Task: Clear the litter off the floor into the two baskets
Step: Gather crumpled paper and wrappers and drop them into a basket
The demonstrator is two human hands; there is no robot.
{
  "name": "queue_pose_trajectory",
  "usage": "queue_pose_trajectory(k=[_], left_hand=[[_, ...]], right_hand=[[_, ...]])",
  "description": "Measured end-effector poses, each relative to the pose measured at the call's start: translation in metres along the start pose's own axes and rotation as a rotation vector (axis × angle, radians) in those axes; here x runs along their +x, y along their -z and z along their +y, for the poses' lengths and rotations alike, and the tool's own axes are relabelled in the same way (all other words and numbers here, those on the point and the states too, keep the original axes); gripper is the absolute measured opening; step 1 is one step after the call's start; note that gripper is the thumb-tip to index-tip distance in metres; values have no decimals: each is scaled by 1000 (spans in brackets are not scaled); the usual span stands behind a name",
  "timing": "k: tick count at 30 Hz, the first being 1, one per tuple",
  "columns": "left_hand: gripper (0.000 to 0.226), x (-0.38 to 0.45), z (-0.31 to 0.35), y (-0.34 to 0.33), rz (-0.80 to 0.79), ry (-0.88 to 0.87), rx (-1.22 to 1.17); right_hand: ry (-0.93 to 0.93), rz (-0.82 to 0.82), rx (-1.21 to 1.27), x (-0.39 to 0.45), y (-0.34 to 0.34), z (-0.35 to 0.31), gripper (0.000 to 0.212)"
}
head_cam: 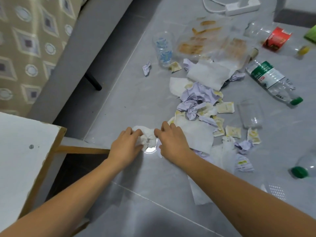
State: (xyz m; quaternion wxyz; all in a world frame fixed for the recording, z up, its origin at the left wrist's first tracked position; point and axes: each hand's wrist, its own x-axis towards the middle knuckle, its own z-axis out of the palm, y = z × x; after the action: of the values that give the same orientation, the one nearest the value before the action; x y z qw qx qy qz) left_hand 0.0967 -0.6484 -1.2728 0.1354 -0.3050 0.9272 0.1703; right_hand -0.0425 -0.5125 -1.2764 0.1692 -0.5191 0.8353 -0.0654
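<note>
Both hands, left hand (pixel 125 142) and right hand (pixel 172 139), pinch a crumpled white tissue wad (pixel 145 138) on the grey tiled floor (pixel 136 103); loosely bunched, it may shed scraps when lifted.

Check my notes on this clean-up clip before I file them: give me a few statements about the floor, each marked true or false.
1. Both hands are on a crumpled white tissue. True: the left hand and right hand grip it from either side.
2. The bottle with the green label stands upright. False: it lies on its side.
3. A red packet lies at the far right. True.
4. The printed plastic cup is stacked inside the greasy clear tray. False: it sits beside the tray.
5. A basket stands by the hands. False: no basket is in view.
</note>
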Motion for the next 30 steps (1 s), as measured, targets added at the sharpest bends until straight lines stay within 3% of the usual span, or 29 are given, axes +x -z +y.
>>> queue_pose_trajectory(k=[4, 10, 15, 24, 30], left_hand=[[15, 3, 2, 2, 14, 10, -79], [17, 19, 63, 45, 170, -113, -193], [22, 26, 186, 92, 150, -386, -300], [18, -7, 453, 127, 25, -1003, -305], [20, -39, 586, 88, -35, -1150, -149]], right_hand=[[24, -16, 52, -7, 3, 3, 23], [-178, 273, 412, -51, 53, 44, 16], [-419, 553, 524, -141, 125, 113, 14], [-872, 991, 359, -352, 231, 213, 17], [-1168, 1002, 321, -452, 228, 272, 15]])
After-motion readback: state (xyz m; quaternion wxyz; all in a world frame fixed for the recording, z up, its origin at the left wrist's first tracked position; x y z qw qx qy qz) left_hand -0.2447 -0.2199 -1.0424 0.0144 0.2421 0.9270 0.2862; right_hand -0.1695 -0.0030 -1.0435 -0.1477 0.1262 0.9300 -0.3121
